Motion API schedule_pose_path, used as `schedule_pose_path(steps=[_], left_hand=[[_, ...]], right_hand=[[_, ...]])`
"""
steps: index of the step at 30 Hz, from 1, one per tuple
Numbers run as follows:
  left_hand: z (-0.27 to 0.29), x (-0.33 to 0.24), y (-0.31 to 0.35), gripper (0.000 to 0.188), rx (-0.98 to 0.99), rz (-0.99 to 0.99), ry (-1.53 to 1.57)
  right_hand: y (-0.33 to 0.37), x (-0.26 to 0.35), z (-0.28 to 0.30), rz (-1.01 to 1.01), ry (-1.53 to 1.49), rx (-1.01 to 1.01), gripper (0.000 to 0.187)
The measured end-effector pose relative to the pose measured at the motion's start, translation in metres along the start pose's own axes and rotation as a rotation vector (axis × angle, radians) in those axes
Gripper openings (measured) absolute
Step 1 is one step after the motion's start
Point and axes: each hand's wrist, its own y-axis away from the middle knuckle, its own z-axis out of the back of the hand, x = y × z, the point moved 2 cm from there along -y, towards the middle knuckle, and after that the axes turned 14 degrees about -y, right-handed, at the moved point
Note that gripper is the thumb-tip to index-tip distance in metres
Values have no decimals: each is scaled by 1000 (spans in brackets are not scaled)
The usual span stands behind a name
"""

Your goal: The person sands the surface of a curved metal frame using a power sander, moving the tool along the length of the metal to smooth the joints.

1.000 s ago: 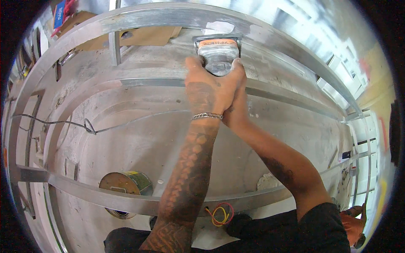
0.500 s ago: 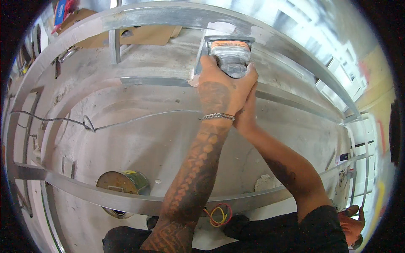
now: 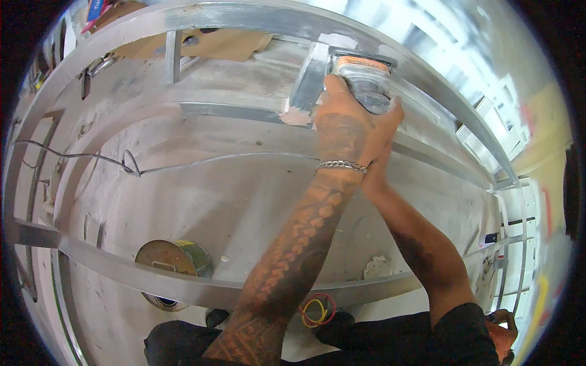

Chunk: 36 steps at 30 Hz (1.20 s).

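Note:
A handheld power sander (image 3: 369, 91), dusty grey with an orange band, presses against the far curved bar of a metal frame (image 3: 244, 17). My left hand (image 3: 348, 125), wearing a chain bracelet at the wrist, grips the sander's rear body from above. Crossing underneath, my right hand (image 3: 383, 146) is mostly hidden behind the left; its fingers seem closed round the sander's underside or handle. Just left of the tool, a short grey crosspiece (image 3: 308, 76) joins the bars, with pale filler patches (image 3: 296, 116) at its joints. A grey cord (image 3: 226, 156) trails from my hands to the left.
A round metal can (image 3: 174, 259) stands on the floor beyond the near bar (image 3: 152, 277). Red and yellow looped hoses or cables (image 3: 317, 310) lie by my feet. Cardboard (image 3: 229, 46) lies behind the far bar. Part of another person (image 3: 502, 335) shows at lower right.
Both hands and the sander have moved right along the far bar, exposing more of the grey crosspiece. The whole view has shifted slightly.

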Motion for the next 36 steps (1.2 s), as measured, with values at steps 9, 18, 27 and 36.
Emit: schedule_pose_path(steps=[9, 18, 27, 36], left_hand=[[-11, 17, 0, 70, -74, -39, 41], [-2, 17, -6, 69, -105, 16, 38], [9, 12, -10, 70, -43, 9, 80], [11, 17, -11, 76, -56, 33, 57]], right_hand=[[1, -4, -3, -133, -278, -1, 65], [-11, 9, -11, 36, 325, 34, 108], [-12, 24, -21, 76, 302, 88, 93], [-13, 4, -21, -119, 207, 21, 107]])
